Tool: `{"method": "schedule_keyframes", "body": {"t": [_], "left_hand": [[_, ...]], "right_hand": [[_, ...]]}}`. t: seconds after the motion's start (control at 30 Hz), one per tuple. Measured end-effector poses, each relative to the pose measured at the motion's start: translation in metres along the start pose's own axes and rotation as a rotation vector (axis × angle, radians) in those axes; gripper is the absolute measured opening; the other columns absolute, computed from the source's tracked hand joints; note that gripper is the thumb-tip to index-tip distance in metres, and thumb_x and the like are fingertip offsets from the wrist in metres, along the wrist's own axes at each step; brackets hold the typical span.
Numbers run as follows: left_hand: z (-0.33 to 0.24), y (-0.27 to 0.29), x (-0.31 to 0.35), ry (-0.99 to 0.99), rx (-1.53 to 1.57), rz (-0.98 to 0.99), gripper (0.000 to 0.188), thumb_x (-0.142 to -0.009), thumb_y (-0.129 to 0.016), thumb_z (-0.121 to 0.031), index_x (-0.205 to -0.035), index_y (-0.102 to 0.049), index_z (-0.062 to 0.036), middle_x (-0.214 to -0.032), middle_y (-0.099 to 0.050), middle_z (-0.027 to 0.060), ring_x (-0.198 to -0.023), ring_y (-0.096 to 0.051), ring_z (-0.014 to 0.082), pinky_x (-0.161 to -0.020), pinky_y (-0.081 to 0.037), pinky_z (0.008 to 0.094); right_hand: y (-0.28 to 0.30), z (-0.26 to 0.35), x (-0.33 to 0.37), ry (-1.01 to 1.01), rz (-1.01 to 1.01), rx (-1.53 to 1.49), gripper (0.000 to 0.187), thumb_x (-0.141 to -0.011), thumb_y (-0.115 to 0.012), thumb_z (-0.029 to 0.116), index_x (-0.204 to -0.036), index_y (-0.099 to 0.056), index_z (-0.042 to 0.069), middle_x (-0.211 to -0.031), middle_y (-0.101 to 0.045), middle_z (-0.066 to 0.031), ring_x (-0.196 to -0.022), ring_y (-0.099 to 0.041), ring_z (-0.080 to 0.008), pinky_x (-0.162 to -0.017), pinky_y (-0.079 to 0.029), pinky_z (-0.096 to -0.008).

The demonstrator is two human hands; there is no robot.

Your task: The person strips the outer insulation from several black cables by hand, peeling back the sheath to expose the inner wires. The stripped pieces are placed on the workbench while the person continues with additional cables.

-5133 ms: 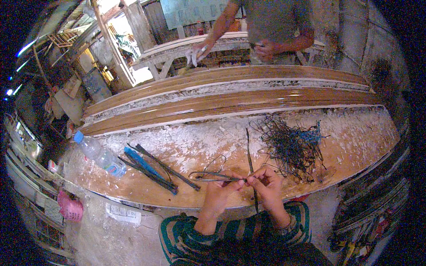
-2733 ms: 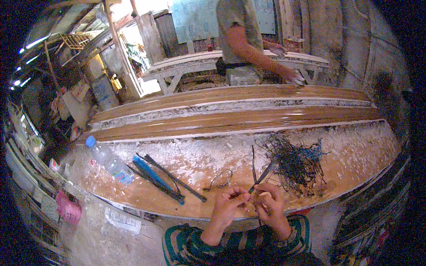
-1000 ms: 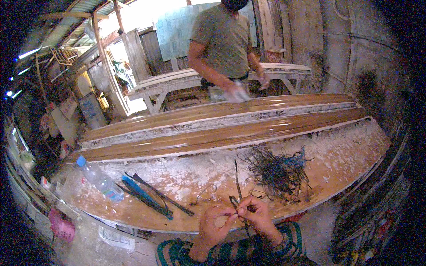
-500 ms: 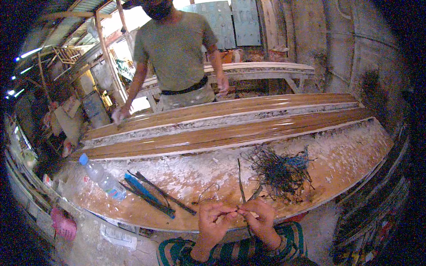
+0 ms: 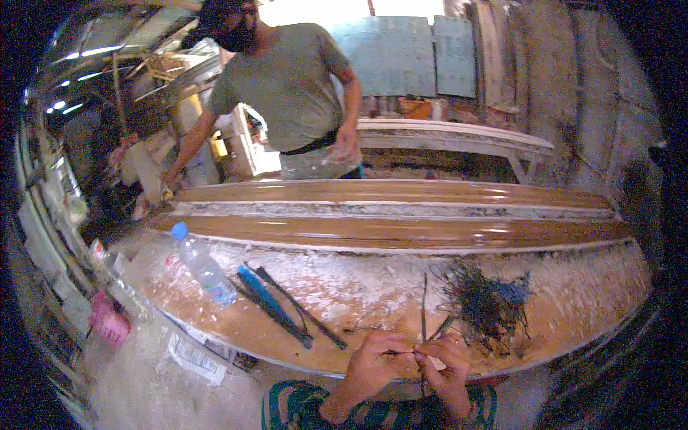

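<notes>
At the near edge of the worktable, my left hand (image 5: 372, 364) and my right hand (image 5: 447, 367) meet, fingertips almost touching. A thin dark strip (image 5: 424, 301) stands up between them, and its lower end runs down below the table edge. My right fingers are closed around this strip. The left thumb and forefinger make a pinch close against it; whatever they hold is too small to make out. A small pale patch shows at my right thumb. Just beyond the right hand lies a tangled heap of dark and blue cords (image 5: 491, 304). A loose thin cord (image 5: 364, 322) curls beyond the left hand.
Dark and blue strips (image 5: 276, 304) lie left of my hands, beside a clear plastic bottle (image 5: 204, 269) with a blue cap. Long glossy brown panels (image 5: 401, 231) cross the table's far side. Behind them stands another person (image 5: 283, 100), one arm reaching left. White flakes cover parts of the table (image 5: 344, 276).
The view has turned, so the scene sits further right and more level. The other person leans further left with the arm stretched out. My hands keep together at the strip.
</notes>
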State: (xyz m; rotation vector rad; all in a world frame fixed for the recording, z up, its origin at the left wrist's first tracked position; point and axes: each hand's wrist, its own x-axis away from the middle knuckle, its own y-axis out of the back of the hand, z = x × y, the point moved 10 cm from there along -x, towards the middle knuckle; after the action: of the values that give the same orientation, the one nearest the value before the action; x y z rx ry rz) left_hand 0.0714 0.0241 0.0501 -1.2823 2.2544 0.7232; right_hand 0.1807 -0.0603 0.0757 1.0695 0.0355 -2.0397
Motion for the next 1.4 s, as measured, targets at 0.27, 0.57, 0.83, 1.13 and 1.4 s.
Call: {"method": "schedule_keyframes", "body": {"t": [0.27,0.57,0.83,1.13,1.4], "left_hand": [[0.025,-0.023,0.005,0.271,0.324,0.146,0.036,-0.078,-0.061,-0.008,-0.11,-0.046,-0.004,-0.103,-0.054,0.0096,-0.09,-0.057,0.0167,-0.077,-0.048,0.0296],[0.019,-0.027,-0.001,0.191,0.377,0.22,0.045,-0.078,-0.055,0.0,-0.119,-0.039,-0.0062,-0.081,-0.053,0.0048,-0.074,-0.053,0.0131,-0.065,-0.045,0.027],[0.029,-0.027,0.003,0.251,0.212,0.09,0.046,-0.078,-0.052,0.001,-0.12,-0.034,-0.0078,-0.079,-0.054,0.0092,-0.071,-0.056,0.0182,-0.061,-0.047,0.0299],[0.023,-0.024,0.001,0.153,0.315,0.047,0.033,-0.078,-0.055,0.0,-0.108,-0.042,-0.0031,-0.083,-0.054,0.0086,-0.078,-0.057,0.0181,-0.069,-0.048,0.0288],[0.015,-0.022,-0.003,0.11,0.438,0.157,0.012,-0.077,-0.058,-0.001,-0.086,-0.051,-0.0028,-0.083,-0.056,0.0045,-0.08,-0.056,0.0136,-0.07,-0.047,0.0266]], "right_hand": [[-0.006,-0.007,0.007,-0.052,-0.022,0.161,0.011,-0.066,-0.063,0.002,-0.077,-0.06,0.003,-0.073,-0.057,-0.0092,-0.071,-0.052,-0.0227,-0.067,-0.039,-0.0337],[-0.011,0.01,0.001,0.101,0.011,0.141,0.01,-0.082,-0.058,0.012,-0.081,-0.058,0.002,-0.074,-0.054,-0.0111,-0.07,-0.051,-0.0228,-0.067,-0.04,-0.0331],[-0.02,0.006,-0.002,-0.054,0.032,-0.05,0.014,-0.085,-0.052,0.014,-0.081,-0.052,0.0,-0.076,-0.05,-0.008,-0.07,-0.048,-0.0177,-0.067,-0.039,-0.0284],[-0.031,-0.024,0.009,-0.377,0.141,-0.461,0.008,-0.086,-0.052,0.012,-0.085,-0.049,0.004,-0.077,-0.047,-0.0015,-0.068,-0.044,-0.0096,-0.063,-0.036,-0.0216],[-0.034,-0.029,0.014,-0.433,0.185,-0.708,0.008,-0.085,-0.054,0.011,-0.084,-0.05,0.004,-0.075,-0.046,-0.0006,-0.067,-0.045,-0.0093,-0.062,-0.037,-0.0226]]}}
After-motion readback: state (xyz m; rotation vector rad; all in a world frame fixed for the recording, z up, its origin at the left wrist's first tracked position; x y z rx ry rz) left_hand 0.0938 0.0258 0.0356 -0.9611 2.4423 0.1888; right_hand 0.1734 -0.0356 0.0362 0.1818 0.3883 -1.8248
